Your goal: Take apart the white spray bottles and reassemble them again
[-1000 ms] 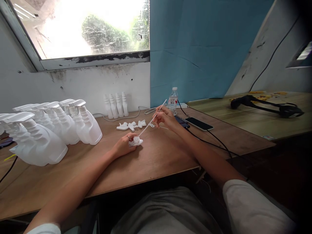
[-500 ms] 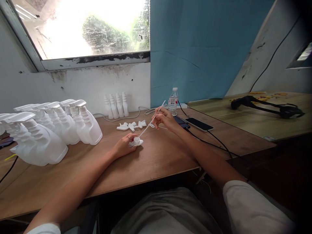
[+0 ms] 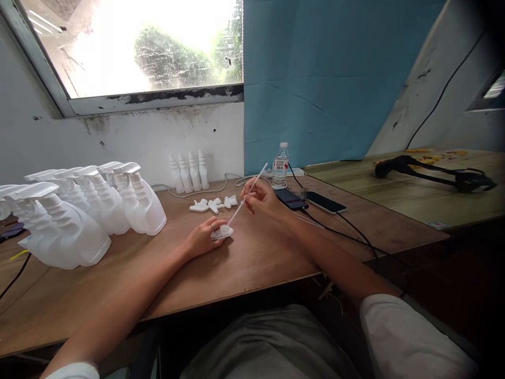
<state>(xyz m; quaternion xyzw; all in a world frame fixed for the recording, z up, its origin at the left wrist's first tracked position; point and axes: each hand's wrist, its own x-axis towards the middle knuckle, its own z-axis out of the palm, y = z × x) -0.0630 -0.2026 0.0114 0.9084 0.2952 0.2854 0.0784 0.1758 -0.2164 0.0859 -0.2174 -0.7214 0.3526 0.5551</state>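
My left hand (image 3: 203, 237) rests low over the brown table, its fingers closed on a white plastic spray head (image 3: 222, 231) with a round collar facing up. My right hand (image 3: 260, 199) pinches a thin white tube (image 3: 258, 176), which slants down to the left. The tube's lower end meets the spray head at the collar; whether it is inside cannot be made out. Several loose white plastic parts (image 3: 213, 204) lie just behind my left hand.
Several white spray bottles (image 3: 142, 208) stand at the left. Four-necked white bottles are absent from reach; slim white bottles (image 3: 192, 171) line the wall. A water bottle (image 3: 280, 167), two phones (image 3: 325, 202) and cables lie at the right. The table's front edge (image 3: 244, 291) is near my lap.
My right hand has shifted slightly left and down along the tube. The spray head in my left hand has moved slightly right.
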